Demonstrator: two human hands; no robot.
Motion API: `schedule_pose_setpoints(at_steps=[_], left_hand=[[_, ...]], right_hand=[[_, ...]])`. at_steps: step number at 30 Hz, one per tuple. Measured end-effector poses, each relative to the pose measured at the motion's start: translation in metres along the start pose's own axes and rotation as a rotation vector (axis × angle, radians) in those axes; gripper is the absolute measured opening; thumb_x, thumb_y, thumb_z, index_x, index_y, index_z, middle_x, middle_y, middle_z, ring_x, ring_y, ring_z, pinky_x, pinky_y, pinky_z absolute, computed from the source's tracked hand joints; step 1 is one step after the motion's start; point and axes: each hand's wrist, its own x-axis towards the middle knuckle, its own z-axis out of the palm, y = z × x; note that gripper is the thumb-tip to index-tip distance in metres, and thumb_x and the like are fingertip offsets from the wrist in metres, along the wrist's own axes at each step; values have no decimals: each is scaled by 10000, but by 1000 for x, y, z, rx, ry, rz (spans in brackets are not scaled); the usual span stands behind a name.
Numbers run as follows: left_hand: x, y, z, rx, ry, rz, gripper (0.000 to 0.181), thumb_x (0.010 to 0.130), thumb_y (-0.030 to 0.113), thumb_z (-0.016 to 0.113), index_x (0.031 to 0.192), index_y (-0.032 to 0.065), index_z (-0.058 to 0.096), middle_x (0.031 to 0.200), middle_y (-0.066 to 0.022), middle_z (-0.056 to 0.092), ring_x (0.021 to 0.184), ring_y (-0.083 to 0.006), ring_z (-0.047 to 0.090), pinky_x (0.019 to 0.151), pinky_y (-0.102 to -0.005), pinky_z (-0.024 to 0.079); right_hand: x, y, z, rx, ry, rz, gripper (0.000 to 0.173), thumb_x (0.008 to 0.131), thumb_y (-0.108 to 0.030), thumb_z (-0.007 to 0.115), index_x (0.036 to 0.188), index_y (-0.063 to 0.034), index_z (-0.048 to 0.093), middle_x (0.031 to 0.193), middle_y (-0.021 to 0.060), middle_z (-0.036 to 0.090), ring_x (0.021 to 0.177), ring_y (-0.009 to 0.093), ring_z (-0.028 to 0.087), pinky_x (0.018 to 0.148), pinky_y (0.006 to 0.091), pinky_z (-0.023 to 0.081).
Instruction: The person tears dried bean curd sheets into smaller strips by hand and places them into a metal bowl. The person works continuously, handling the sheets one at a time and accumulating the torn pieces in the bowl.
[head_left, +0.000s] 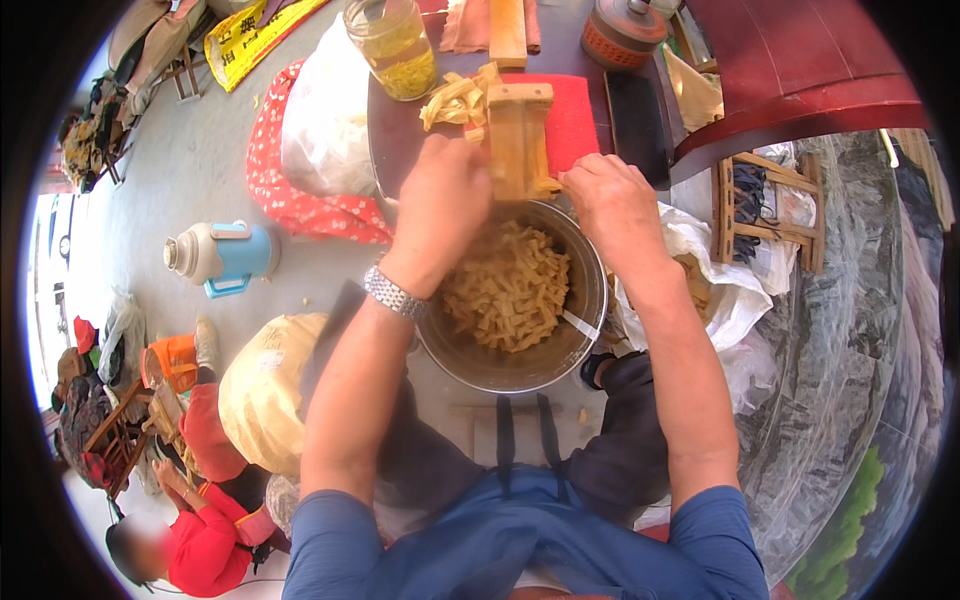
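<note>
A wooden cutting fixture (519, 142) stands at the table's near edge, above a round metal pot (510, 379). Many short pale-yellow strips (510, 292) fill the pot's bottom, with a white strap or handle (580, 325) at its rim. My left hand (448, 199) is blurred beside the fixture's left side, fingers curled; what it holds is hidden. At the fixture's lower right corner, the fingertips of my right hand (611, 206) pinch the end of a yellowish strip (546, 185). A heap of longer folded strips (459, 101) lies behind my left hand.
A red cloth (571, 124), glass jar (396, 56), lidded container (624, 34) and dark flat object (637, 127) lie on the table (397, 139). White sacks (720, 262) stand right. A blue thermos (244, 255) is left. A person in red (206, 551) sits lower left.
</note>
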Motion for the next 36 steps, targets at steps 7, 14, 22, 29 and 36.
schedule_pose_setpoints(at_steps=[7,14,22,29,36], left_hand=[[-16,6,-25,-172,-184,-42,247,963,229,695,1003,-15,692,930,-109,642,792,-183,629,742,-335,519],[-30,23,-29,-879,-708,-507,509,1083,497,477,1014,45,700,847,-20,676,794,-126,651,746,-250,528],[-62,45,-2,-1541,-819,-922,382,1075,371,545,1252,44,635,1135,-61,702,1059,-137,670,907,-313,546],[-44,64,-14,-1432,-724,-728,242,1042,236,616,1147,22,656,961,-35,699,841,-101,670,752,-260,547],[-43,63,-2,-1325,-633,-593,268,1046,222,595,1173,-11,629,1016,-34,677,904,-100,645,790,-272,536]], right_hand=[[-1,-4,-16,166,56,80,102,852,-119,730,947,-80,731,896,58,681,894,259,657,793,384,493],[-1,-31,-45,810,61,221,191,868,-46,765,1055,-16,740,959,109,707,888,213,704,766,338,547],[-26,-77,-51,621,100,-313,251,746,-76,804,986,-122,749,875,14,665,806,225,644,729,354,510],[-29,-80,-60,798,93,-290,301,720,-59,822,1011,-89,753,862,24,658,785,226,639,740,342,513],[-30,-57,-75,985,83,-91,174,909,-60,764,1076,-24,730,970,71,740,862,199,697,816,316,554]])
